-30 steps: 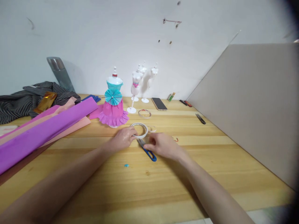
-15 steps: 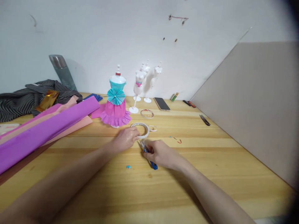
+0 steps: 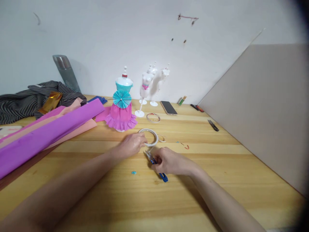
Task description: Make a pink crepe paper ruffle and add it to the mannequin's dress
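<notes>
My left hand pinches the near edge of a white tape roll that lies on the wooden table. Just to the right, my right hand is closed around small blue-handled snips, whose blades point toward the roll. A tiny blue scrap lies on the table in front of both hands. Behind the roll stands a small mannequin in a pink and turquoise paper dress.
Purple and pink crepe paper rolls lie at the left with striped cloth behind. Two bare white mannequins, a second tape ring, a phone and black snips sit further back. A grey board walls the right.
My right hand has drawn the blue snips slightly toward me and closed more tightly on them. My left hand has stayed on the tape roll.
</notes>
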Motion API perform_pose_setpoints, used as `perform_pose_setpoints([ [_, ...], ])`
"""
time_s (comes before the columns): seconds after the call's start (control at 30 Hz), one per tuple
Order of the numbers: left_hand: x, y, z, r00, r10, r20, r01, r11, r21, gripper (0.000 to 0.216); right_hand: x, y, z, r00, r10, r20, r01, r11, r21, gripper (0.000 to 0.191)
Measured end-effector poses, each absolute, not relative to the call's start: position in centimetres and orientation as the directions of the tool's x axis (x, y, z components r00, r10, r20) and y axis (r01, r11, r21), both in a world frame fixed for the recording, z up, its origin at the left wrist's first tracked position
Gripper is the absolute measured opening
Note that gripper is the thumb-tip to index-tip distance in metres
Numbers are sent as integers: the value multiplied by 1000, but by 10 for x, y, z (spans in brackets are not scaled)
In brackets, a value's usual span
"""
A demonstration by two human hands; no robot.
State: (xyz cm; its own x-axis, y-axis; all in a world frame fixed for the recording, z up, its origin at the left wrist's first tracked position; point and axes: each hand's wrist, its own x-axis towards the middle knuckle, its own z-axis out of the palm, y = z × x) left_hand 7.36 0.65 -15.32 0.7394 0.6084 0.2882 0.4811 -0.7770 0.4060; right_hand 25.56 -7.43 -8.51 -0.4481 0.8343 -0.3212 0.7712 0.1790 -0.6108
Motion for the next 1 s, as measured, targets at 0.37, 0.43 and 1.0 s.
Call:
perform_pose_setpoints([
  [0.37,82,7,-143,698,660,276,510,-729,456,17,245,-85,-88,-505,704,-499,686,-24,-727,13],
  [0.43,82,8,-145,698,657,285,490,-728,479,18,253,-82,-81,-504,758,-413,607,-29,-794,9],
  [1.0,57,18,-134,708,672,217,210,-494,844,14,313,-19,-121,58,997,44,681,-7,-732,33],
])
